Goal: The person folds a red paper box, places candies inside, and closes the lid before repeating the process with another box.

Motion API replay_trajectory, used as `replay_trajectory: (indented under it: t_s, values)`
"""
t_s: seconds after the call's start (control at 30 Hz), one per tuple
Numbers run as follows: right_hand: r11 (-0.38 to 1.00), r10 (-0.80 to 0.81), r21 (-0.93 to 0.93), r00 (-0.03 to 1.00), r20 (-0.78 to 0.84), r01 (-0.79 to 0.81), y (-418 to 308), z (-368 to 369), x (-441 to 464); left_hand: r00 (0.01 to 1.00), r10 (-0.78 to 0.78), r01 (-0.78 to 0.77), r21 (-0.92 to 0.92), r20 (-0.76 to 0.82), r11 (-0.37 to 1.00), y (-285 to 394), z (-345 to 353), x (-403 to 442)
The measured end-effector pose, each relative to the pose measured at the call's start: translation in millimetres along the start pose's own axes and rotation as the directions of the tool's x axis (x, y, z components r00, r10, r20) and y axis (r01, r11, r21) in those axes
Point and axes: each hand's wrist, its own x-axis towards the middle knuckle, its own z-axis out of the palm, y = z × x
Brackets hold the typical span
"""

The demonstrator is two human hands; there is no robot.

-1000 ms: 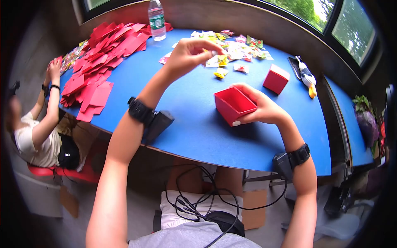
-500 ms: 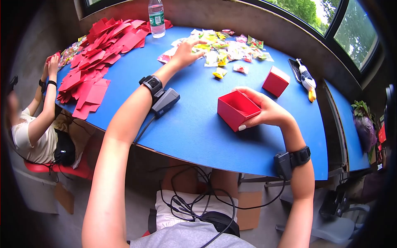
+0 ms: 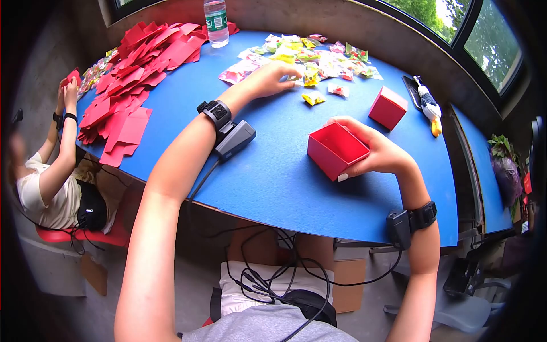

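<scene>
Blue table (image 3: pixel 273 171) fills my head view, a window (image 3: pixel 424 14) between one and two o'clock. At twelve, my left hand (image 3: pixel 270 78) is low beside the wrapped sweets (image 3: pixel 327 62), fingers half curled, a gap to the thumb; I can't tell whether they pinch anything. Toward two, my right hand (image 3: pixel 387 151) grips an open-topped red box (image 3: pixel 327 159) by its outer side, its mouth clear of the fingers. Beyond it sits another box (image 3: pixel 388 108); folded red card (image 3: pixel 128 85) heaps at ten. I'd judge a fingertip pinch on a wrapper edge, at the heap's near fringe, the tidiest, with light pressure on the box walls.
</scene>
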Motion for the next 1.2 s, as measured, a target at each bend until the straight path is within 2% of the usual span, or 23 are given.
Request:
replay_trajectory:
  t_s: [0.03,0.1,0.13,0.2,0.23,0.27,0.3,0.37,0.57,0.63,0.73,0.8,0.83,0.9,0.93,1.0,1.03,1.1,1.13,1.2]
  values:
    - [1.0,0.0,-0.002,1.0,0.0,0.0,-0.2,-0.2,0.0,1.0,0.0,0.0,0.0,-0.002,1.0,2.9,-1.5,0.9]
    - [1.0,-0.001,-0.013,1.0,0.004,0.001,-0.1,-0.2,-0.4,0.985,-0.169,0.166,0.106,0.029,0.981,8.9,-7.0,4.6]
    - [1.0,-0.001,-0.012,1.0,0.002,0.001,-0.2,0.0,-0.5,0.985,-0.168,0.164,0.106,0.03,0.981,12.8,-9.7,5.8]
    - [1.0,0.005,-0.029,1.0,-0.003,-0.006,0.0,-0.3,-0.8,0.913,-0.299,0.353,0.174,-0.276,0.919,16.9,-11.9,8.0]
    - [1.0,0.006,-0.029,1.0,-0.006,-0.006,-0.4,-0.6,-1.0,0.914,-0.297,0.351,0.173,-0.275,0.92,15.1,-12.0,9.8]
    - [0.999,0.001,-0.041,1.0,-0.003,-0.001,-1.1,-0.5,-0.7,0.885,-0.362,0.316,-0.195,-0.291,0.929,13.3,-13.7,12.6]
    - [0.999,-0.005,-0.052,1.0,0.0,0.005,-1.3,-0.1,-0.5,0.859,-0.429,0.231,-0.535,-0.279,0.813,11.7,-13.8,14.5]
    - [0.999,-0.014,-0.046,1.0,0.001,0.014,-0.6,-0.1,-0.2,0.87,-0.419,0.219,-0.556,-0.261,0.802,40.3,-23.9,14.4]
    - [0.999,0.036,-0.002,0.999,0.002,-0.036,-1.3,-0.2,-0.5,0.96,-0.172,0.018,-0.568,-0.219,0.823,127.5,-34.5,14.1]
    - [0.999,0.035,0.006,0.999,-0.007,-0.035,0.2,-0.7,-0.7,0.965,-0.136,-0.014,-0.565,-0.223,0.825,150.9,-40.9,8.7]
    - [0.997,-0.048,-0.065,0.999,0.007,0.048,2.9,-1.7,-0.5,0.969,-0.061,-0.076,-0.526,-0.238,0.847,159.1,-45.1,6.4]
    - [0.994,0.064,-0.093,0.998,0.018,-0.062,-5.4,-1.7,-2.4,0.965,-0.014,-0.123,-0.498,-0.262,0.858,158.8,-44.8,6.0]
    - [0.994,0.067,-0.092,0.998,0.02,-0.065,-7.8,-1.4,-2.9,0.965,-0.017,-0.12,-0.5,-0.261,0.858,159.4,-45.4,5.1]
    - [0.993,0.074,-0.093,0.997,0.005,-0.074,-10.2,-0.8,-3.4,0.968,0.072,-0.168,-0.411,-0.239,0.896,162.3,-49.0,4.2]
    - [0.993,0.078,-0.091,0.997,0.006,-0.077,-9.0,-0.4,-3.2,0.969,0.069,-0.165,-0.414,-0.238,0.895,162.1,-50.3,5.2]
    - [0.997,0.061,-0.047,0.998,-0.007,-0.062,-6.6,-0.2,-2.8,0.934,0.242,-0.287,-0.147,-0.261,0.947,159.8,-51.9,8.6]
    - [0.997,0.065,-0.047,0.998,-0.006,-0.065,-6.4,-0.6,-2.9,0.935,0.24,-0.285,-0.15,-0.262,0.947,161.0,-50.3,8.0]
    - [0.992,0.072,-0.101,0.997,-0.001,-0.071,-6.6,-1.5,-2.8,0.972,0.126,-0.189,-0.342,-0.199,0.92,165.4,-46.1,6.7]
    - [0.992,0.073,-0.102,0.997,0.002,-0.073,-6.4,-1.2,-3.0,0.972,0.123,-0.188,-0.343,-0.201,0.92,166.5,-44.4,6.2]
    - [0.997,0.055,-0.057,0.998,-0.011,-0.056,-5.2,-0.3,-3.2,0.991,0.03,-0.079,-0.393,-0.131,0.916,167.5,-40.6,4.9]
